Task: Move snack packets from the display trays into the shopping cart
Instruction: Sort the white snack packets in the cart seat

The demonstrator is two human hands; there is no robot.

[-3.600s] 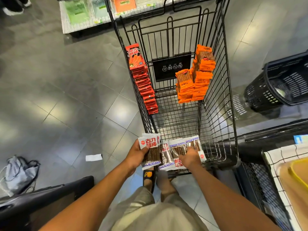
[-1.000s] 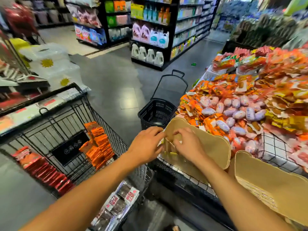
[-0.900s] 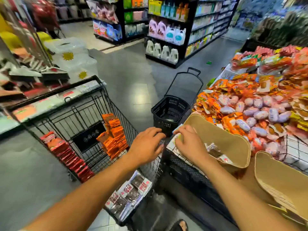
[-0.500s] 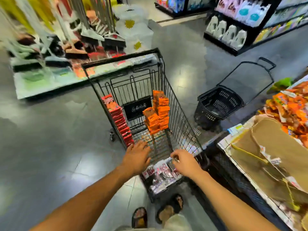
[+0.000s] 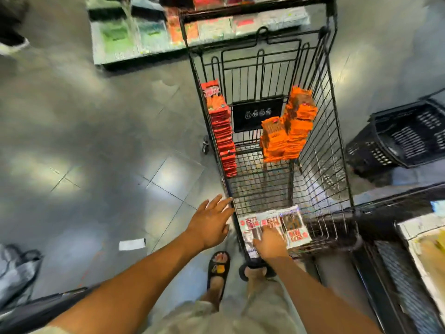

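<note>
A black wire shopping cart fills the middle of the view, running from 6 o'clock up to 12 o'clock. It holds three lots of snack packets. A tall stack of red packets leans on its wall at 10 o'clock. A taller heap of orange packets sits against the wall at 2 o'clock, and a black sign plate lies between the two. At the near end, at 6 o'clock, white-and-brown packets lie side by side against the wire.

The right hand reaches down onto these white-and-brown packets. Its fingertips touch them, but blur hides whether its grip is clamped on one. The left hand hovers just outside the cart's near corner at 7 o'clock, its grip apart, with fingers spread and holding nothing.

A black plastic basket stands on the grey tiled floor at 3 o'clock. A white paper slip lies on the floor at 8 o'clock. A low display shelf of blurred goods runs across 11 o'clock.
</note>
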